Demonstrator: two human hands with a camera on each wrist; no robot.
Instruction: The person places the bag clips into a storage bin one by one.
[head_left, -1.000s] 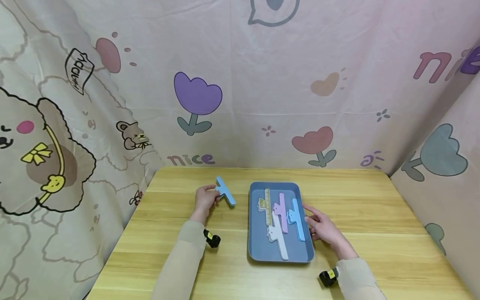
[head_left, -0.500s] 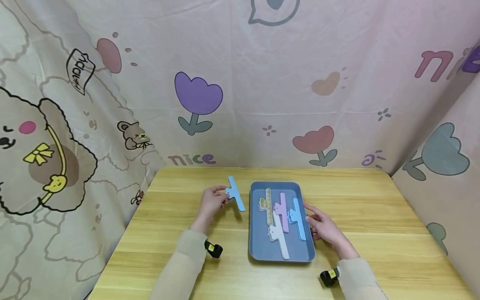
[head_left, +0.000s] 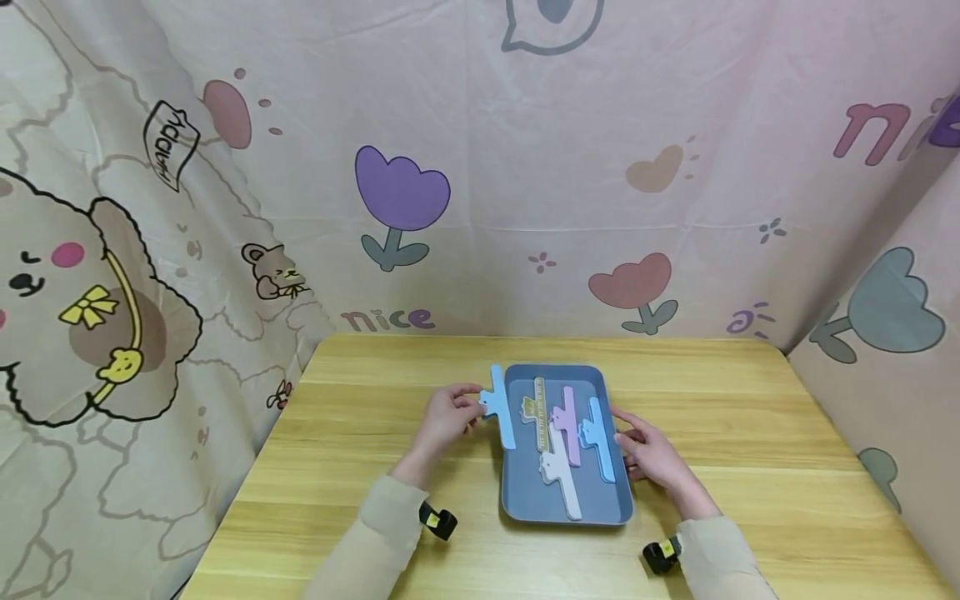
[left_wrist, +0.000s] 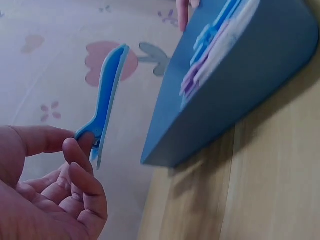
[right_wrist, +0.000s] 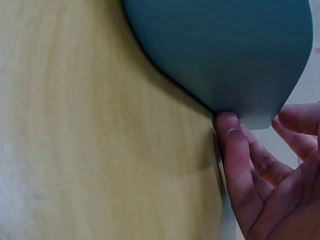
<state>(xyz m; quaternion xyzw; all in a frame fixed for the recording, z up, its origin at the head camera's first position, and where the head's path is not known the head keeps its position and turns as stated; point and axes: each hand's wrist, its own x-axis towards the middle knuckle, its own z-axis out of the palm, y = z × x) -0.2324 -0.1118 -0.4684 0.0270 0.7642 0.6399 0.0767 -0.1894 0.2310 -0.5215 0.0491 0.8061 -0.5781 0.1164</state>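
Note:
In the head view, my left hand [head_left: 448,417] pinches a light blue clip [head_left: 498,412] between thumb and fingers, by its short handle. The clip is held up at the left rim of a blue-grey tray [head_left: 525,500], its long bar overlapping that rim. Seen from the left wrist, the blue clip [left_wrist: 107,95] stands apart from the tray wall [left_wrist: 240,90]. Inside the tray lie a clear-and-gold clip [head_left: 540,417], a pink clip [head_left: 567,425], a white clip [head_left: 561,475] and another blue clip [head_left: 597,437]. My right hand [head_left: 651,454] grips the tray's right side, fingers at its rim and lower edge.
The tray stands on a wooden table [head_left: 360,375]. Behind and at both sides hangs a printed cloth [head_left: 495,150]. A black wrist camera [head_left: 438,521] sits on the left sleeve, another black camera [head_left: 662,556] on the right one.
My left hand has carried the blue clip rightward from over the table to the tray's left rim, and the clip has turned more upright in view. My right hand has stayed at the tray.

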